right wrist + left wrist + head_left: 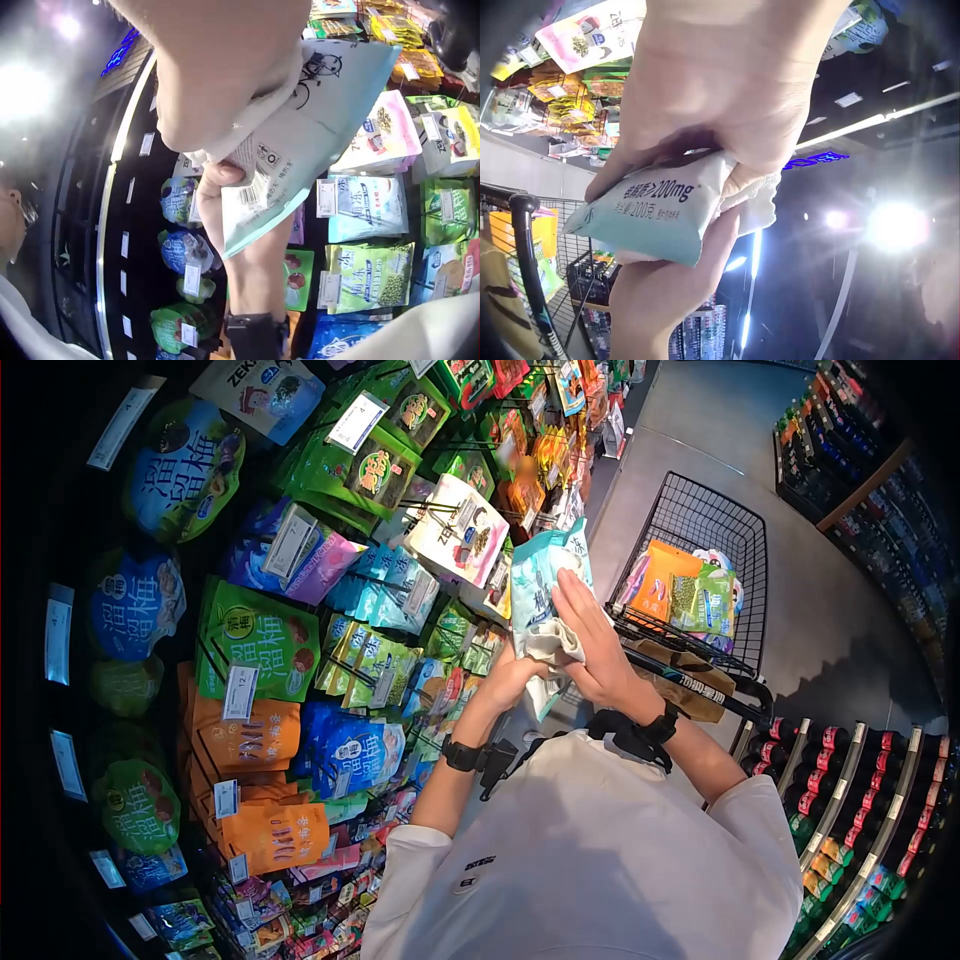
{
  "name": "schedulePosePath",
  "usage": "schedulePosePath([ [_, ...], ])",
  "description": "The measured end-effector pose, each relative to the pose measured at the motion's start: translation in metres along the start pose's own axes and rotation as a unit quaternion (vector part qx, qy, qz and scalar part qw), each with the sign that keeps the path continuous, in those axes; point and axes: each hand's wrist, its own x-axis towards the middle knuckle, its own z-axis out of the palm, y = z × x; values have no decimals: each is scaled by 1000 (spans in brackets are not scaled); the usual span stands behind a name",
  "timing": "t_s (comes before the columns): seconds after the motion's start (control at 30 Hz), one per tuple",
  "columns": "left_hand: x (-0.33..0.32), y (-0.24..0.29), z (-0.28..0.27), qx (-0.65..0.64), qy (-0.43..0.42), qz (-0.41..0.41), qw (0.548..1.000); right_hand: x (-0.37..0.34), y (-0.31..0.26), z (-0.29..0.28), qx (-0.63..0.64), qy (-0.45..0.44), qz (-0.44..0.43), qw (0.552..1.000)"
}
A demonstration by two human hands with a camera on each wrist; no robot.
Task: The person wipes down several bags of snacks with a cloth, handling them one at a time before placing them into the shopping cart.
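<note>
- Head: left hand [513,682] pinches the pale-blue bag [533,585], between shelf packets [262,645] and cart [765,560]; right hand's [600,645] long fingers hold its side.
- Left wrist: squeeze lightly, sparing the contents.
- Right wrist: thumb beside barcode [251,196]; best support both ends.

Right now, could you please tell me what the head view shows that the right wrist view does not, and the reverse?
Only the head view shows the wire basket of the cart, the orange pack inside it and the red-and-black bottles. Only the right wrist view shows the barcode and bicycle drawing on the light-blue pouch, plus a bright light at the left edge. Both show the pouch held between the left hand and right hand, near hanging snack packs.
</note>
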Motion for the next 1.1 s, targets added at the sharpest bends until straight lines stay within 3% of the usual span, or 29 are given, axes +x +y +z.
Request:
schedulePosePath([
  [0.13, 3, -2, 3, -102, 9, -2, 995, -1, 1, -1, 24, -13, -34, 999],
  [0.23, 5, 0, 2, -117, -19, 4, 993, 2, 2, -1, 92, 122, -7, 988],
  [0.27, 3, 3, 5, -104, -11, 0, 995, 3, 10, -2, 65, 126, -15, 990],
  [0.33, 5, -1, 2, -35, -20, -13, 999, 3, 3, 2, -9, 38, -8, 999],
  [0.4, 3, -4, 15, -97, 7, 0, 995, -4, 0, 4, -100, -35, -41, 994],
  [0.43, 0, -4, 20, -127, 21, 7, 992, -6, 2, 4, -68, -21, -37, 997],
  [0.57, 1, -9, 8, 53, -49, -39, 997, -5, 7, 2, -10, 54, 9, 998],
  [0.73, -3, -4, 13, 36, -31, -36, 998, 0, -7, -13, -67, 29, -10, 997],
  [0.87, -2, -9, 3, 6, -64, -38, 997, -7, -15, -7, 12, 85, 16, 996],
  [0.97, 0, -13, -4, 22, -88, -29, 995, -5, -18, -14, -81, 37, -12, 996],
  [1.07, -5, -15, 8, -88, -49, 16, 995, -6, -25, -19, -95, -7, -20, 995],
  [1.1, 1, -28, -8, -81, -94, 25, 992, -7, -25, -19, -96, -16, -30, 995],
])
